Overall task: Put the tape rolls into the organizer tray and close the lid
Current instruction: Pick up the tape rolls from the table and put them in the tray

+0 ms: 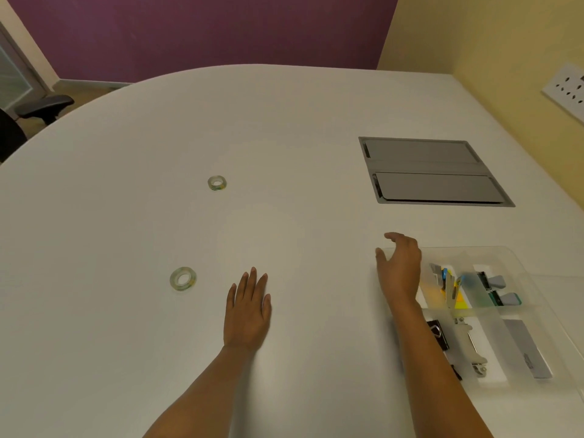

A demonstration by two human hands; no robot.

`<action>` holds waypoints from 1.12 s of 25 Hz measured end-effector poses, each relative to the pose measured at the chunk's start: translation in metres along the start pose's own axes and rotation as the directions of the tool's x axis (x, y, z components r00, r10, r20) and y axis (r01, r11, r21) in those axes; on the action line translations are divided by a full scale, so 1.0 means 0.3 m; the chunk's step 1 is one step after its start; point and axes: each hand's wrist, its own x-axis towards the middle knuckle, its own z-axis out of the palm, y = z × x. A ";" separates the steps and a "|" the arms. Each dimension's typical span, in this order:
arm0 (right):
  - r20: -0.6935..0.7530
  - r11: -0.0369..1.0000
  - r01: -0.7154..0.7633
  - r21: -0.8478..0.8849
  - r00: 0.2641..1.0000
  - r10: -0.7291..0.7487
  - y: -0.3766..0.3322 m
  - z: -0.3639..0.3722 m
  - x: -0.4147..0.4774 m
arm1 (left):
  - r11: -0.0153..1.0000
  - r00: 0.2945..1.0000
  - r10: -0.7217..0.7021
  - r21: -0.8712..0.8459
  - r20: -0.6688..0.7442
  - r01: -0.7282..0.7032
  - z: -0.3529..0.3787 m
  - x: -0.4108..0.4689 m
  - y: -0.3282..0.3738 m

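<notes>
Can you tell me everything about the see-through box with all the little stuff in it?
The organizer tray is a clear, frosted plastic box lying flat on the white table, at its near right side. Dividers split it into compartments holding binder clips, a metal stapler, a grey flat piece and colourful small items. No tape rolls are inside. Whether its lid is open is hard to tell. The right hand hovers over its far left corner, open, gripping nothing.

Two clear tape rolls (183, 279) (217, 183) showing green-yellow flecks; white table (126, 200); grey hatch (433, 171); purple wall (202, 30).
</notes>
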 end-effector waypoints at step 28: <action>0.584 0.861 0.504 0.068 0.680 -0.444 -0.737 0.904 0.187 | 0.998 0.990 -0.060 -0.039 -0.126 0.055 -0.074 0.637 -0.192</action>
